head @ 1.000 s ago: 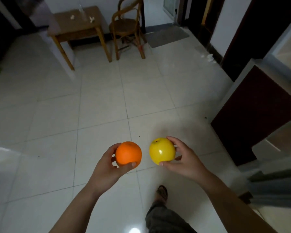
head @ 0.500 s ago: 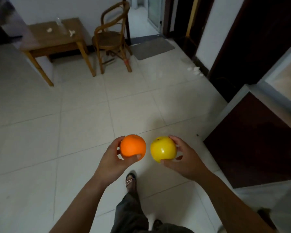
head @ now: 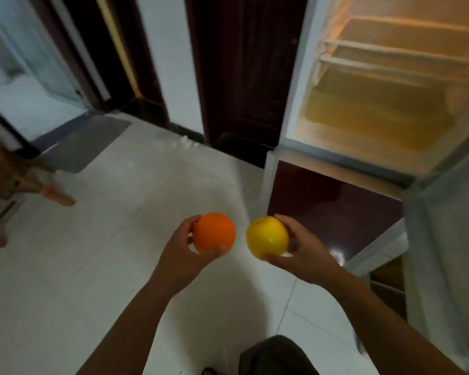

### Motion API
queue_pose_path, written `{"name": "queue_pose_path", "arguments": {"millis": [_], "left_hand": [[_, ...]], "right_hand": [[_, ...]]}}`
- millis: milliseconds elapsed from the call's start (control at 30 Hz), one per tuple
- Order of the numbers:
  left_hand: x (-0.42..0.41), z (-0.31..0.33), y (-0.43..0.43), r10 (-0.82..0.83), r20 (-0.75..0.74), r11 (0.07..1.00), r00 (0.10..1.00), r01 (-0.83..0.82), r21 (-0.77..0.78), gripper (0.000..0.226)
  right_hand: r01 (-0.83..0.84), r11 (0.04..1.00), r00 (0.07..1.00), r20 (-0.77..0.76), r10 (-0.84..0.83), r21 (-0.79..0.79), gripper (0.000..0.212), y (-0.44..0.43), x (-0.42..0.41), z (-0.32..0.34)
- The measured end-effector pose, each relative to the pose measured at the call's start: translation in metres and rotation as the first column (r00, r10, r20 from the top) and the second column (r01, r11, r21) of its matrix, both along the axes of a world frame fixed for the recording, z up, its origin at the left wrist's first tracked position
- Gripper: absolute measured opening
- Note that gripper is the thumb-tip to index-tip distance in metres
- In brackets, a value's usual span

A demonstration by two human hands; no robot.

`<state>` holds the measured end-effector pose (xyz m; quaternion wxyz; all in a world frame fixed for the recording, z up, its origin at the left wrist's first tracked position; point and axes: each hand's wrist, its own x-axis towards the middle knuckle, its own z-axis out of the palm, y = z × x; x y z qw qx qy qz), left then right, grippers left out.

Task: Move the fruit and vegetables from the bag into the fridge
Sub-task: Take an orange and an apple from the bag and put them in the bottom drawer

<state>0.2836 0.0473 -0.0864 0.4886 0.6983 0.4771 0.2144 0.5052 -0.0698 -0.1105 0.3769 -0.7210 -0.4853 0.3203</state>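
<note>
My left hand [head: 180, 255] grips an orange [head: 214, 234] with fingers and thumb curled round it. Beside it, a little apart, my right hand [head: 305, 253] holds a yellow apple [head: 267, 236] the same way. Both fruits hang at waist height over the white tiled floor. The fridge [head: 290, 109] stands at the upper right with its upper compartment open and lit; several bare wire shelves [head: 395, 54] show inside. Its dark red lower door [head: 333, 207] is closed. The bag is out of view.
The open fridge door [head: 444, 253] juts out at the right edge. A dark wooden door [head: 241, 77] stands left of the fridge. A wooden chair [head: 16, 174] and a grey mat [head: 84, 142] are at the left. My leg [head: 276, 355] shows at the bottom.
My view has swung right toward the fridge, whose lit open compartment is now in sight. The table has left the view. Both hands still hold their fruit as before.
</note>
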Motion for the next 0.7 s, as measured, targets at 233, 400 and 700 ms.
{"name": "queue_pose_path", "arguments": {"millis": [233,400,700], "left_hand": [[0.131,-0.006,0.063,-0.226,0.05,0.974,0.973,0.226,-0.012,0.069],[0.214,-0.013,0.101,-0.312,-0.01,0.95,0.95,0.311,-0.032,0.073],[0.342,-0.001,0.148,-0.394,-0.003,0.919,0.919,0.394,-0.001,0.077]], "right_hand": [[0.275,0.961,0.961,0.034,-0.276,0.027,0.084,0.017,0.094,-0.003],[0.369,0.929,0.929,0.027,-0.369,0.018,0.088,0.048,0.163,-0.01],[0.512,0.854,0.853,0.066,-0.518,0.09,0.09,0.084,0.267,0.01]]}}
